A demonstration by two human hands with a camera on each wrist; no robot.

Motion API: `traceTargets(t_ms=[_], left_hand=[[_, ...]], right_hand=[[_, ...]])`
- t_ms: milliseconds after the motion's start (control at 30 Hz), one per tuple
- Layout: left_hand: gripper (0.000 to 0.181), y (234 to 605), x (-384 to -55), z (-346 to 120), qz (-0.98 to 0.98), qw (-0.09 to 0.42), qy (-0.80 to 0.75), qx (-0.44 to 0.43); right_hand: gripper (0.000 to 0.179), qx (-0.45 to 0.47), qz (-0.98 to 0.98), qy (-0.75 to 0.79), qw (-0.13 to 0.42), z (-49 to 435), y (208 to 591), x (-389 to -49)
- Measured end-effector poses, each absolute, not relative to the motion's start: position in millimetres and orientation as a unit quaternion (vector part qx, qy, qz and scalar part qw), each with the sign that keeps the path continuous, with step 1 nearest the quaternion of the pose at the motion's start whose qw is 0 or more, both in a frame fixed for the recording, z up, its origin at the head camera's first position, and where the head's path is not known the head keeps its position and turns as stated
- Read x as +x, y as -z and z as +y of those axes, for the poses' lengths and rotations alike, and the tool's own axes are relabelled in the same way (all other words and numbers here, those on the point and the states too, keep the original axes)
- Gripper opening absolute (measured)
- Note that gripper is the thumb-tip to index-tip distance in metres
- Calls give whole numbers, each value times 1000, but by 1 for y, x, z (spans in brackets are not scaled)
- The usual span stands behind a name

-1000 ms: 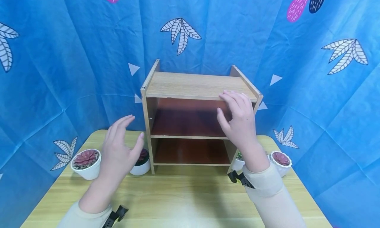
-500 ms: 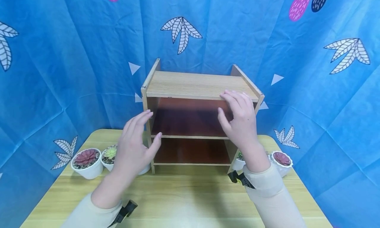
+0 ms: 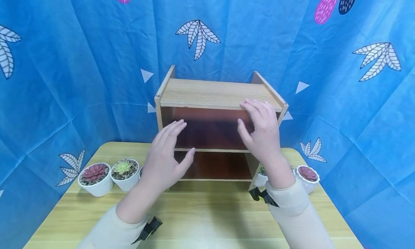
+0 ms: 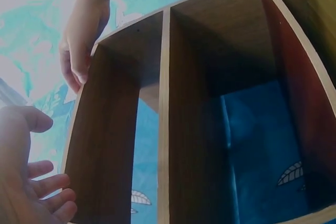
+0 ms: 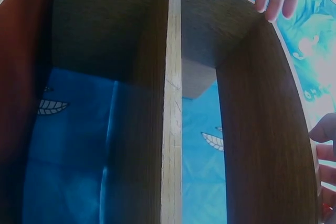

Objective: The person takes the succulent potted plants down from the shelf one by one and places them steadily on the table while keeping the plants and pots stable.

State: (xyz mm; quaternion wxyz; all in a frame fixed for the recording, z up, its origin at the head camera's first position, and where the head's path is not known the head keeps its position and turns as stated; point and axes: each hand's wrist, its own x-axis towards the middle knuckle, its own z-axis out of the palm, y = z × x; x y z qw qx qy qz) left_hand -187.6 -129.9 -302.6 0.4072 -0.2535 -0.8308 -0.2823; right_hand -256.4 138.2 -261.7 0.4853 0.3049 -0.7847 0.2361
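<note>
A wooden shelf unit (image 3: 210,94) with two open compartments stands on the table. My left hand (image 3: 162,162) is in front of its left side, fingers extended and thumb spread, holding nothing. In the left wrist view the left fingers (image 4: 55,195) lie by the edge of the top board; contact is hard to tell. My right hand (image 3: 262,132) has its fingertips at the top board's front edge, near the right corner. Its thumb stands apart below that edge. From the right wrist, the right hand (image 5: 326,153) shows only partly beside the board.
Left of the shelf are a pot with a red succulent (image 3: 95,177), a green succulent pot (image 3: 124,175) and a third pot mostly behind my left hand. On the right, a white pot (image 3: 260,179) and a dark-red succulent pot (image 3: 307,179) flank my right forearm. Blue patterned cloth (image 3: 113,62) hangs behind.
My left hand has moved right, from beside the shelf to in front of its left side, uncovering the green succulent. The right hand stays where it was.
</note>
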Motion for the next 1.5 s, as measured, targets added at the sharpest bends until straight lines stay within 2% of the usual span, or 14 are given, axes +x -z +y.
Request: traceTargets(t_ms=[700, 1500], left_hand=[[66, 302, -194, -116, -851, 373, 254, -268], [65, 302, -197, -117, -857, 370, 233, -273]], right_hand=[[39, 307, -808, -234, 446, 142, 254, -250], [35, 333, -775, -258, 471, 143, 259, -236]])
